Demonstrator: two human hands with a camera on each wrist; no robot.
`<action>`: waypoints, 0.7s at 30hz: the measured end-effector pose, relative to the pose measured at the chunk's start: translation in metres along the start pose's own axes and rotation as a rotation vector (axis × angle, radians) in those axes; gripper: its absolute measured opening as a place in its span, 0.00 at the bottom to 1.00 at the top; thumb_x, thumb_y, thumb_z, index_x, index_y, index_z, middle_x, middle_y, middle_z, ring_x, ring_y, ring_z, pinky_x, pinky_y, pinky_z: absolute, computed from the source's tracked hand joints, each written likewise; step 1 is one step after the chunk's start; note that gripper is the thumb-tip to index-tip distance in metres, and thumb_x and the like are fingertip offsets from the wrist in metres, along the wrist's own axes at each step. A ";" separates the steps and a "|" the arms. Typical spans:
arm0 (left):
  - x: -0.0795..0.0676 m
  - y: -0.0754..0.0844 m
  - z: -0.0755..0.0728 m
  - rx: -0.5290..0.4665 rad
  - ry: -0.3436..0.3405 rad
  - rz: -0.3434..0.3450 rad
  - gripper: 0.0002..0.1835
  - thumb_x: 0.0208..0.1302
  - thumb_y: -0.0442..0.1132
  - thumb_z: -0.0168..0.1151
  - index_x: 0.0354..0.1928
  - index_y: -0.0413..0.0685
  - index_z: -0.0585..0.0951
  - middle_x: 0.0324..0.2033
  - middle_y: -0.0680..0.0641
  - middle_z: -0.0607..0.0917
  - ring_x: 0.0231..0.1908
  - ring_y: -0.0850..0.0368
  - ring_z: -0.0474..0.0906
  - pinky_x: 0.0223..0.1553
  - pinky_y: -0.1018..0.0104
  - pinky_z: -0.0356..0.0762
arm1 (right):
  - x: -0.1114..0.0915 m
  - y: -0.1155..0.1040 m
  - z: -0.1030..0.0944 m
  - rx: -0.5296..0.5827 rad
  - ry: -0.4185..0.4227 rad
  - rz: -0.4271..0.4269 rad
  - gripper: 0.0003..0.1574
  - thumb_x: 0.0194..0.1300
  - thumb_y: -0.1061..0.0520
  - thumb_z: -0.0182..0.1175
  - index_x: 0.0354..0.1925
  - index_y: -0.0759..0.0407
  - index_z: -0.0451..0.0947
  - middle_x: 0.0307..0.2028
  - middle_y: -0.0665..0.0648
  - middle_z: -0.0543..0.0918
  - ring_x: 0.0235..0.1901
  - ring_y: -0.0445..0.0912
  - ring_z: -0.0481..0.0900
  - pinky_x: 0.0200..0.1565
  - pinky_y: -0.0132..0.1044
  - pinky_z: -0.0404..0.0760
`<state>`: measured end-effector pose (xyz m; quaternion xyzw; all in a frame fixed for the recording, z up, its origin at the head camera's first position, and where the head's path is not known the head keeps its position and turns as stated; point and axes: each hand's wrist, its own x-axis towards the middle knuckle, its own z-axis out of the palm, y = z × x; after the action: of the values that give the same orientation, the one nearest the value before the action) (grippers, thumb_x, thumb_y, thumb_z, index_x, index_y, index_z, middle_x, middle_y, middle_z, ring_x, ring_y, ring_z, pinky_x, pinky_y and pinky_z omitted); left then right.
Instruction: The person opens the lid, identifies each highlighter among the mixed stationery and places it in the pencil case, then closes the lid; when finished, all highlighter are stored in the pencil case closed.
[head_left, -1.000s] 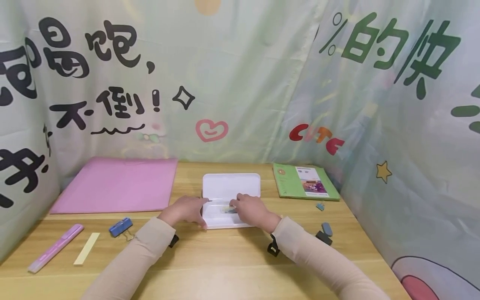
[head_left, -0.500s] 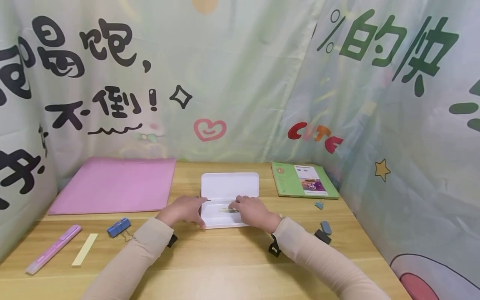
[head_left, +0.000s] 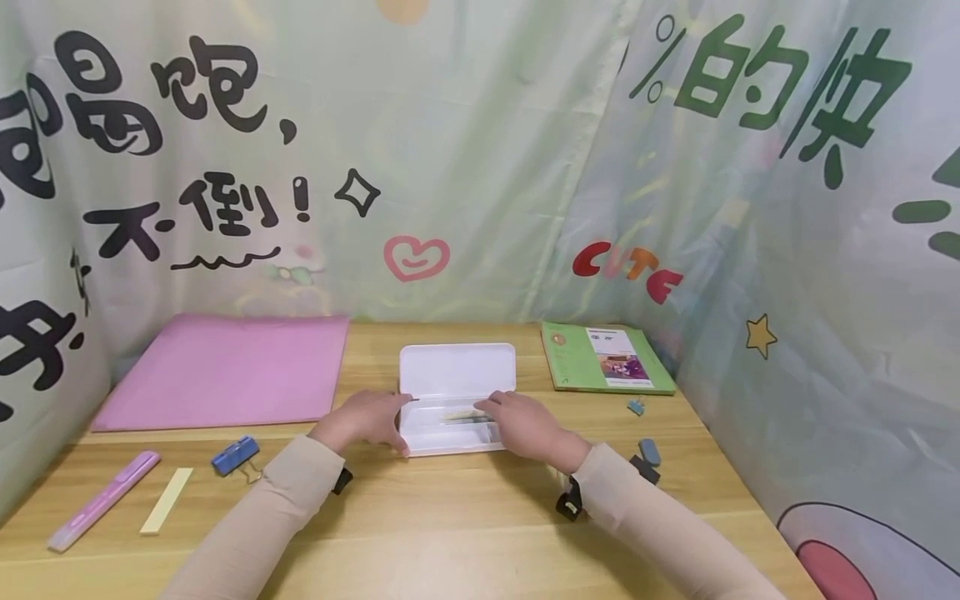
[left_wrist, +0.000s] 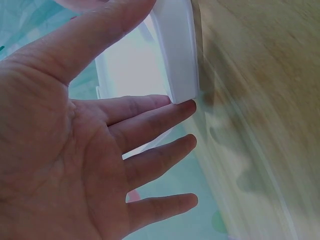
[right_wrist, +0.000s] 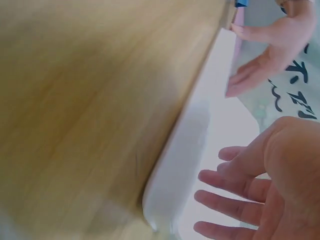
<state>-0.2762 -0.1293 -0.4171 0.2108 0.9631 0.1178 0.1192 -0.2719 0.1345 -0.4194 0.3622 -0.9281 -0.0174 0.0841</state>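
Observation:
A white pencil case [head_left: 457,371] stands on the wooden table, its lid raised at the back. My left hand [head_left: 366,418] holds the case's left end: in the left wrist view the thumb lies along one side and fingertips [left_wrist: 186,108] touch the other. Several slim pale and dark items [head_left: 467,416] lie inside the tray; their exact kind is too small to tell. Over the right end of the case is my right hand [head_left: 525,427]. Its fingers [right_wrist: 227,202] are spread and loosely extended in the right wrist view, with nothing seen between them.
Left: a pink board [head_left: 232,371], pink capped stick [head_left: 105,500], pale yellow strip [head_left: 167,502] and blue binder clip [head_left: 235,456]. Right: a green book [head_left: 577,358], small blue clip [head_left: 636,407] and blue-grey oval piece [head_left: 649,452]. Printed curtains [head_left: 450,167] enclose the table.
My right hand has shifted right, off the slim items, which now lie more exposed in the tray. The left hand has kept its place on the case. The head view has turned slightly.

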 end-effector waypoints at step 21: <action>-0.003 0.003 -0.001 -0.035 -0.007 -0.011 0.49 0.33 0.58 0.69 0.61 0.48 0.63 0.54 0.44 0.71 0.50 0.45 0.67 0.51 0.49 0.61 | -0.063 0.023 -0.021 -0.114 -0.304 0.429 0.24 0.52 0.43 0.56 0.08 0.51 0.66 0.11 0.50 0.67 0.13 0.44 0.66 0.17 0.44 0.68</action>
<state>-0.2732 -0.1281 -0.4144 0.2040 0.9615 0.1333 0.1269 -0.2382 0.1952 -0.4061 0.1450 -0.9832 -0.1057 -0.0340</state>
